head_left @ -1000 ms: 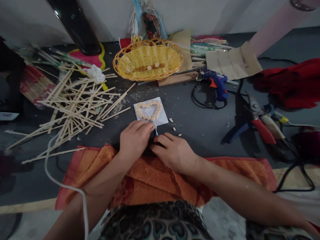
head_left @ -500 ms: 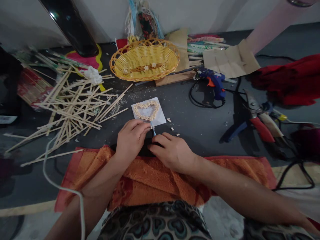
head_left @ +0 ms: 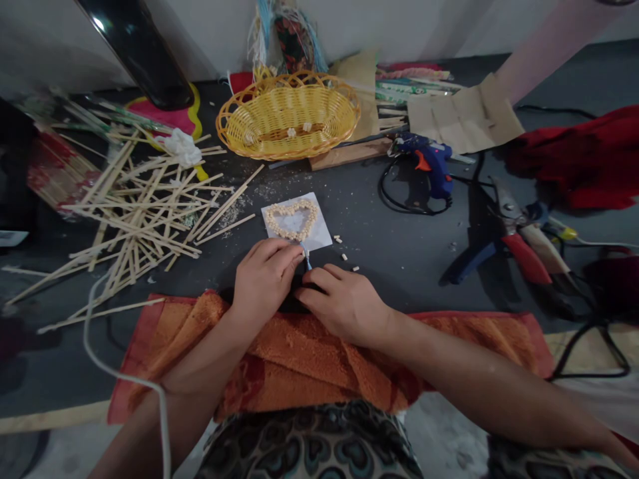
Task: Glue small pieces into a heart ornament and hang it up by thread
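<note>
Barely any shift: a fine pinch goes on

Over the last 1 second, little has changed: our left hand [head_left: 266, 273] and right hand [head_left: 344, 301] stay close together, just below the heart outline of small wooden pieces [head_left: 270, 216], which lies flat on its white paper square [head_left: 320, 233]. A pale bit [head_left: 303, 253] at our left fingertips shows less plainly than 0.5 seconds ago, so we judge this the same delicate step, with only slight adjustment. Our left grip is narrow, thumb and forefinger closed on the upper end of a light-blue strip [head_left: 308, 261]. Our right fingers curl at its lower end, leaving a small gap; we cannot tell whether they hold it. A few loose wooden bits [head_left: 344, 257] lie right of the paper, with the blue glue gun [head_left: 439, 174] well apart.
</note>
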The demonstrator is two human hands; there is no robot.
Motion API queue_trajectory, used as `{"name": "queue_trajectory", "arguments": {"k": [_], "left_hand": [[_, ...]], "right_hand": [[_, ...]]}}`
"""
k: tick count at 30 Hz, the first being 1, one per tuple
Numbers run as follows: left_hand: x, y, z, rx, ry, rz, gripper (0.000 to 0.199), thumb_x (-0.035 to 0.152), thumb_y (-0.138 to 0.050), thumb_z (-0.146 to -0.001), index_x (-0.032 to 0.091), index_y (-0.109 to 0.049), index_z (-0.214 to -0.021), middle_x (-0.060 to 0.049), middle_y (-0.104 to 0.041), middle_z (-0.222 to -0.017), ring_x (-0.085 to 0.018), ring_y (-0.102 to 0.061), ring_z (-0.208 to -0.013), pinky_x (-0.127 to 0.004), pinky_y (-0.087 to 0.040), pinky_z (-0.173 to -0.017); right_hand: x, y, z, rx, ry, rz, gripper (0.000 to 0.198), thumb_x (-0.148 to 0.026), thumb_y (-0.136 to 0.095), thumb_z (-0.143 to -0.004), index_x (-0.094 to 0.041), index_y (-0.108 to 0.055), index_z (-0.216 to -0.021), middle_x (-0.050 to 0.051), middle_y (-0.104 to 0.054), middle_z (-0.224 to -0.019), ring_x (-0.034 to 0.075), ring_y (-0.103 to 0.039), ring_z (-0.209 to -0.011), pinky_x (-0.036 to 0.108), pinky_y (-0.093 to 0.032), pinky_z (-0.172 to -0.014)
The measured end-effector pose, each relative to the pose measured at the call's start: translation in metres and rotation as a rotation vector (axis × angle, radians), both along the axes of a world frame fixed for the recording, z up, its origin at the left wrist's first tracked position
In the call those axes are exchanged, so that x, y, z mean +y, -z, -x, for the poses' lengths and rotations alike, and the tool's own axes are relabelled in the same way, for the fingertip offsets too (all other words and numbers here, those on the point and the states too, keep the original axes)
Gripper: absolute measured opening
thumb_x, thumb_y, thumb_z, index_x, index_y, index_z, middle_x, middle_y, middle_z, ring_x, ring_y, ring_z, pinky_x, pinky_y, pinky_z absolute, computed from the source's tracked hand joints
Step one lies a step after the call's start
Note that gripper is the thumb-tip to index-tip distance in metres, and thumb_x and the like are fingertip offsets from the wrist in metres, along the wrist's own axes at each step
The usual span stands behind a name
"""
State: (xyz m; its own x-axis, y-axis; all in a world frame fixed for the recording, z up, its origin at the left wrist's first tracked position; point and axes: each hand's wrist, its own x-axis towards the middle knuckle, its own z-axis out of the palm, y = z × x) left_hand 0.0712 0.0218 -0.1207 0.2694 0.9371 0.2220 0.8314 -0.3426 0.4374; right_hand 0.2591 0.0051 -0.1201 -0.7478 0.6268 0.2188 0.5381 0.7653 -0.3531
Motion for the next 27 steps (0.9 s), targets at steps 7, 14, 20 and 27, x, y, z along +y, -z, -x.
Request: {"name": "queue_trajectory", "arguments": {"k": [7,14,20,27], "left_hand": [[-0.0007,0.0025,0.0003,0.021,0.008,-0.032,0.021,0.025,-0.051,-0.095,0.024,-0.070,-0.102,-0.005,-0.070,-0.101,-0.019,-0.064,-0.096,-0.033,-0.050,-0.088],[-0.0012,0.0050,0.0000,0.062,0.018,-0.086,0.019,0.025,-0.053,-0.094,0.023,-0.070,-0.102,-0.005,-0.070,-0.099,-0.019,-0.065,-0.094,-0.031,-0.051,-0.086],[0.0006,0.0031,-0.0006,0.028,0.010,-0.066,0.019,0.026,-0.054,-0.094,0.022,-0.070,-0.102,-0.005,-0.070,-0.099,-0.018,-0.065,-0.094,-0.031,-0.052,-0.086],[0.0006,0.0013,0.0002,-0.016,-0.012,-0.004,0.019,0.027,-0.054,-0.094,0.022,-0.071,-0.102,-0.005,-0.070,-0.099,-0.018,-0.066,-0.093,-0.030,-0.052,-0.085]], "right_hand": [[0.0000,-0.0003,0.0007,-0.016,-0.002,0.010,0.022,-0.020,-0.047,-0.095,-0.021,-0.067,-0.104,0.006,-0.062,-0.103,0.019,-0.047,-0.081,0.031,-0.041,-0.069],[-0.0003,-0.0004,0.0006,-0.021,0.000,0.009,0.023,-0.020,-0.048,-0.094,-0.022,-0.067,-0.105,0.006,-0.062,-0.102,0.019,-0.047,-0.081,0.031,-0.039,-0.068],[-0.0001,-0.0001,0.0002,-0.023,0.006,0.009,0.024,-0.021,-0.046,-0.095,-0.022,-0.067,-0.106,0.006,-0.062,-0.103,0.019,-0.047,-0.082,0.031,-0.040,-0.068],[-0.0007,0.0003,0.0002,-0.009,0.001,0.025,0.024,-0.019,-0.046,-0.095,-0.021,-0.068,-0.107,0.006,-0.064,-0.103,0.019,-0.052,-0.084,0.031,-0.045,-0.070]]}}
